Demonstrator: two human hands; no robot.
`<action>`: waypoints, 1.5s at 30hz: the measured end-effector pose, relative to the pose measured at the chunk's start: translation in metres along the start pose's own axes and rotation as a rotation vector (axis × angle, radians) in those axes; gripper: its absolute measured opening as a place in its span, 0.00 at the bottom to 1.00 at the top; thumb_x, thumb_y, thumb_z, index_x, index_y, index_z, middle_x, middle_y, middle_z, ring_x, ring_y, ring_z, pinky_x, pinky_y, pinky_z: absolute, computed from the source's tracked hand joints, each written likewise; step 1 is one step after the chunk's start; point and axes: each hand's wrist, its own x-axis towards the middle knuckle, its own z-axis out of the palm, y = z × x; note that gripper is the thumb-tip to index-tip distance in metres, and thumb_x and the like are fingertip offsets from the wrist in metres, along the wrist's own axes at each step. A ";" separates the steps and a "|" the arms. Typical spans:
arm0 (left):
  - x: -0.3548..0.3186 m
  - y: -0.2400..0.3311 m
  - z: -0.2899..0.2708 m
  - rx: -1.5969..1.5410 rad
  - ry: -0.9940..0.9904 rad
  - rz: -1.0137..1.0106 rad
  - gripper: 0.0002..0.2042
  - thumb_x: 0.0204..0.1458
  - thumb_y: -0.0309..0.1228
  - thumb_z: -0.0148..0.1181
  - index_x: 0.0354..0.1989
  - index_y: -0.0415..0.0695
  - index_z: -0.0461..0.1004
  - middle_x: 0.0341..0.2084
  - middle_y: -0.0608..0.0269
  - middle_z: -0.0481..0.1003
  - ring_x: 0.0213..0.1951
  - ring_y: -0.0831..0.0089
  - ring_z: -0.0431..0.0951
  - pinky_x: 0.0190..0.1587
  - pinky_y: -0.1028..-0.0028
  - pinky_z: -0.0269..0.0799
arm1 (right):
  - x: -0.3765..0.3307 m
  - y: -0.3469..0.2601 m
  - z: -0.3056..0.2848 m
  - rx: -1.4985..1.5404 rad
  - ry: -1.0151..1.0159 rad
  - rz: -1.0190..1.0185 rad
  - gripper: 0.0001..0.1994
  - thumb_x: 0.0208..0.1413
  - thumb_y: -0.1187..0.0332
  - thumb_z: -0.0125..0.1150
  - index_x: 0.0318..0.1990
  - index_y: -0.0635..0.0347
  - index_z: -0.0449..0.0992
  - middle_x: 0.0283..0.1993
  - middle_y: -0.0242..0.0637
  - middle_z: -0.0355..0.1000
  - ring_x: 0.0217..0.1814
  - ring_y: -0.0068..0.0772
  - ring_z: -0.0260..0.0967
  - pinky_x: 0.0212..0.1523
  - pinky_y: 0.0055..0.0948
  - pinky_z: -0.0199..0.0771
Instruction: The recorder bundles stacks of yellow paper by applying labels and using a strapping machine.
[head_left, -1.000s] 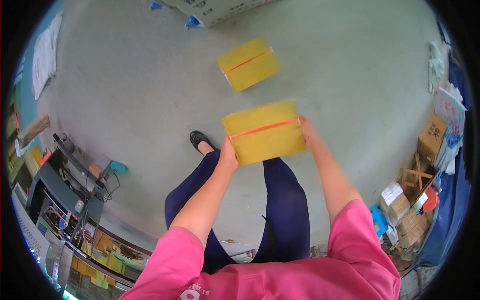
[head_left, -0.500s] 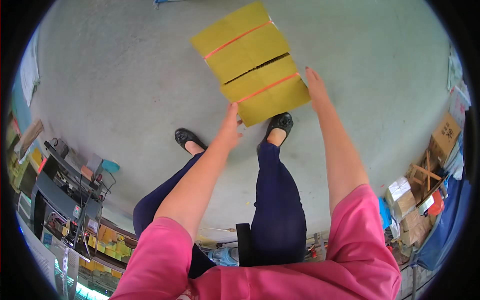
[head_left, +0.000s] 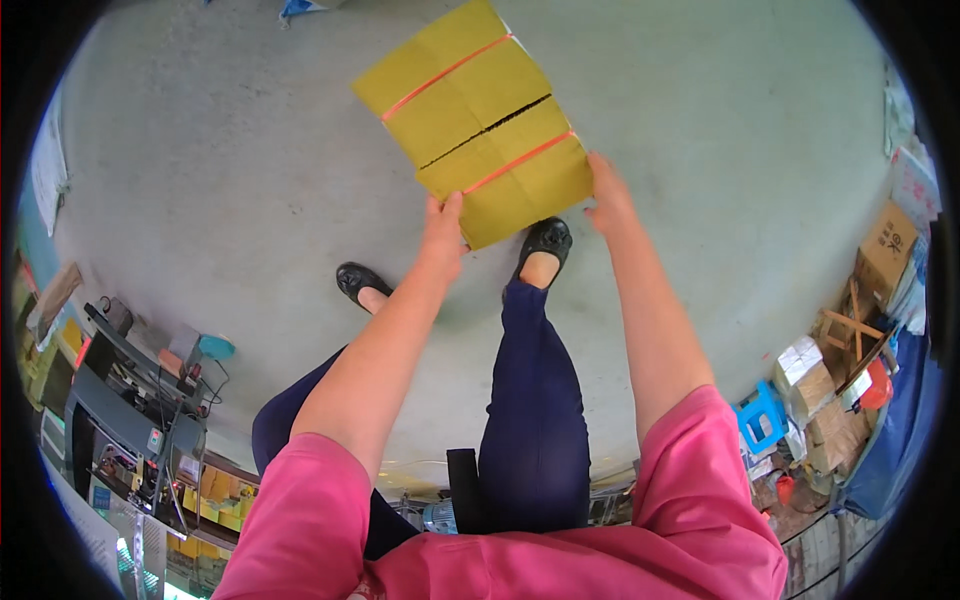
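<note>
A yellow box with an orange strap [head_left: 520, 180] is between my two hands, low over the grey floor. My left hand [head_left: 442, 225] grips its left near corner and my right hand [head_left: 606, 195] presses its right side. Directly behind it, touching along a dark gap, lies a second yellow strapped box [head_left: 450, 85] on the floor. My feet in black shoes [head_left: 545, 240] stand just under the held box.
Grey concrete floor [head_left: 250, 150] stretches around. A machine with cables [head_left: 140, 400] stands at the lower left. Cardboard cartons [head_left: 885, 250], a blue stool [head_left: 762, 420] and clutter line the right edge. Papers hang at the left rim.
I have stepped forward and carried the held box down against the box on the floor; the two now sit edge to edge.
</note>
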 end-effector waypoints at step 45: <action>0.005 -0.009 0.002 -0.427 0.158 -0.175 0.22 0.55 0.43 0.52 0.55 0.47 0.65 0.52 0.62 0.66 0.54 0.60 0.63 0.61 0.39 0.51 | -0.006 -0.064 0.014 -0.381 -0.367 0.016 0.20 0.59 0.66 0.43 0.58 0.55 0.69 0.55 0.40 0.68 0.51 0.38 0.68 0.44 0.47 0.73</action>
